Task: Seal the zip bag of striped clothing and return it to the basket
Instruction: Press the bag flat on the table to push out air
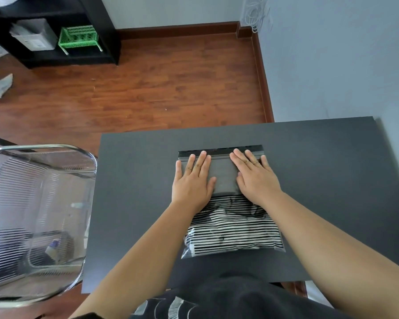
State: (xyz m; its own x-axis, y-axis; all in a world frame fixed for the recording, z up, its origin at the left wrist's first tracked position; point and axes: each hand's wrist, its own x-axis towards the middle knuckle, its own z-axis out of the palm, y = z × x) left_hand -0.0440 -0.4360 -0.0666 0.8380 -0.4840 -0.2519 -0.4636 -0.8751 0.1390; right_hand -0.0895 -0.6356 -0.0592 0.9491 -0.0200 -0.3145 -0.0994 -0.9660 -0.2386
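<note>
zip bag lies on table (both hands flat atop), basket beside.

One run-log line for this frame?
zip bag flat on table | left hand, right hand pressing upper part | basket left

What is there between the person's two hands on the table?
In the head view, only the zip bag itself: a bare stretch of its clear upper part shows between the left hand and right hand, with the dark table beneath.
</note>
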